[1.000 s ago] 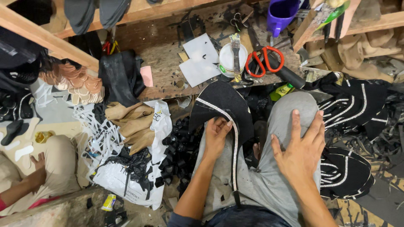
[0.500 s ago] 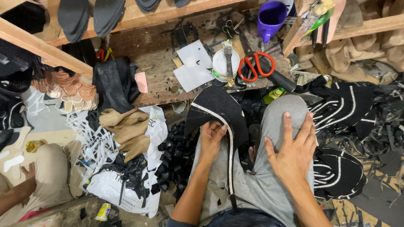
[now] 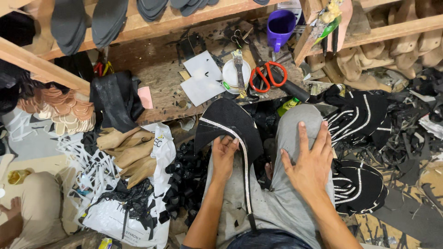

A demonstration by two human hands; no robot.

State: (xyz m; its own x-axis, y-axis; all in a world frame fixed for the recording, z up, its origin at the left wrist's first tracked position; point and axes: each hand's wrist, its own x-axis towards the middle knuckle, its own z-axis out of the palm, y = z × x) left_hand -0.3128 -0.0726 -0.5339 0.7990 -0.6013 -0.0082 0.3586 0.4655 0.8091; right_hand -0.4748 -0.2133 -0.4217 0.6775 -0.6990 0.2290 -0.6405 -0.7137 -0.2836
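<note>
The left hand (image 3: 224,156) grasps the black fabric shoe upper with a studded silver trim strip (image 3: 229,127), which lies over the left knee, fingers curled on its lower edge beside the strip; the right hand (image 3: 310,163) rests released and flat, fingers spread, on the grey-trousered right knee (image 3: 295,124); just beyond, on the worn wooden bench (image 3: 157,74), lie red-handled scissors (image 3: 266,76) near a purple plastic mug (image 3: 280,26); black striped uppers (image 3: 357,115) are piled to the right.
</note>
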